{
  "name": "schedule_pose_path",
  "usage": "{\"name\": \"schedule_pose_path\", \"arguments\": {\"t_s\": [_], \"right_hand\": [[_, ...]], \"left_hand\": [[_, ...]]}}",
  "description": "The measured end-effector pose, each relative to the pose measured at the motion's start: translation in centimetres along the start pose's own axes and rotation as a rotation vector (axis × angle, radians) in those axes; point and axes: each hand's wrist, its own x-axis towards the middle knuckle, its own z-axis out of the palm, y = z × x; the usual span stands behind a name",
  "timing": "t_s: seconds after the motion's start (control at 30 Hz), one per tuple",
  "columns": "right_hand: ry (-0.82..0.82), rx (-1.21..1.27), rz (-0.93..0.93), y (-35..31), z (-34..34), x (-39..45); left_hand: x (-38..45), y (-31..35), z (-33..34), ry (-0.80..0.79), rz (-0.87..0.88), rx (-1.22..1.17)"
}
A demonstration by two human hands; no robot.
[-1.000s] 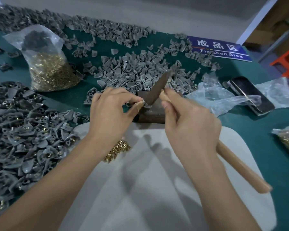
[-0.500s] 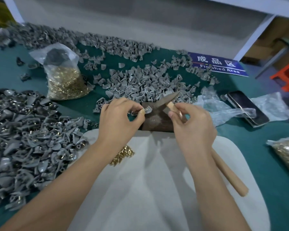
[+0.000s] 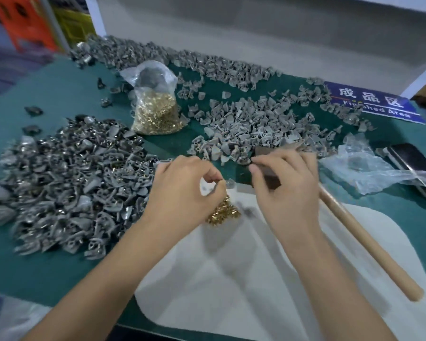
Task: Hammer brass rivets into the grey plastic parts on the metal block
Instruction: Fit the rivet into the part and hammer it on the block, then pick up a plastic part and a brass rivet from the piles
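My left hand hovers just above a small heap of brass rivets on the white mat. Its thumb and forefinger pinch a small grey plastic part, which is blurred. The dark metal block stands beyond the mat, mostly hidden under my right hand. That hand grips the hammer near its head, and the wooden handle runs down to the right. The hammer head lies low on the far side of the block.
Loose grey parts are heaped behind the block, and parts with rivets are piled at the left. A plastic bag of rivets stands at the back. A phone, crumpled plastic and a blue sign are at the right.
My left hand has drawn back from the block, down and left to the rivet heap. The hammer head, raised a second ago, has come down behind the block.
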Motion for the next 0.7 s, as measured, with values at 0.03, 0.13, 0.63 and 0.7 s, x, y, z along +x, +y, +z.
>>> {"name": "schedule_pose_path", "arguments": {"t_s": [0.03, 0.13, 0.63, 0.7], "right_hand": [[-0.035, 0.040, -0.048, -0.6, 0.6, -0.3], [-0.137, 0.130, -0.097, -1.6, 1.7, -1.1], [-0.457, 0.377, -0.031, -0.3, -0.2, -1.2], [-0.467, 0.371, 0.009, 0.0, -0.1, -1.2]], "left_hand": [[-0.8, -0.8, -0.9, 0.046, -0.021, 0.065], [-2.5, -4.1, -3.8, 0.169, -0.170, 0.158], [-4.5, -1.3, -2.0, -0.189, 0.006, 0.260], [-4.1, -0.9, -1.4, -0.205, -0.003, 0.284]]}}
